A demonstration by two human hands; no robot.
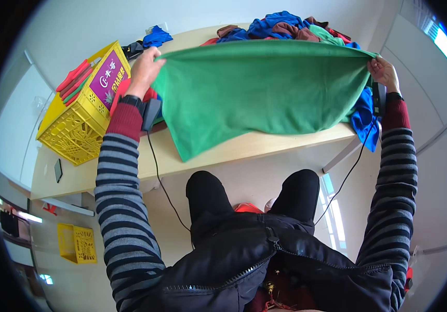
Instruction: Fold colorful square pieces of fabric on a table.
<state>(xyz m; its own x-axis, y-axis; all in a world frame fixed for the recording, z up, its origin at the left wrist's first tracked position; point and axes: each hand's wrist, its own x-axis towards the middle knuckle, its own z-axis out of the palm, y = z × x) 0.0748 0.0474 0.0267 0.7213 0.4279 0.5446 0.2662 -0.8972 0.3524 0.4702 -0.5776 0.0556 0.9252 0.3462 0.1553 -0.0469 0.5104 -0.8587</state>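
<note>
A green cloth (254, 88) is spread wide between my two hands above the table. My left hand (145, 70) pinches its upper left corner, and my right hand (384, 73) grips the upper right corner. The top edge is pulled nearly straight, while the lower edge hangs loose and dips furthest at the left, over the table's front edge. Behind the cloth lies a heap of crumpled cloths (278, 26) in blue, brown, red and green, partly hidden by it. A blue cloth (363, 117) hangs off the table beneath my right hand.
At the table's left stands a yellow plastic crate (75, 132) holding folded red and green cloths (75, 80). A dark flat phone-like object (58, 170) lies near the crate on the wooden table (265, 148). Another yellow crate (78, 243) sits on the floor. Black cables (162, 182) run from both wrists.
</note>
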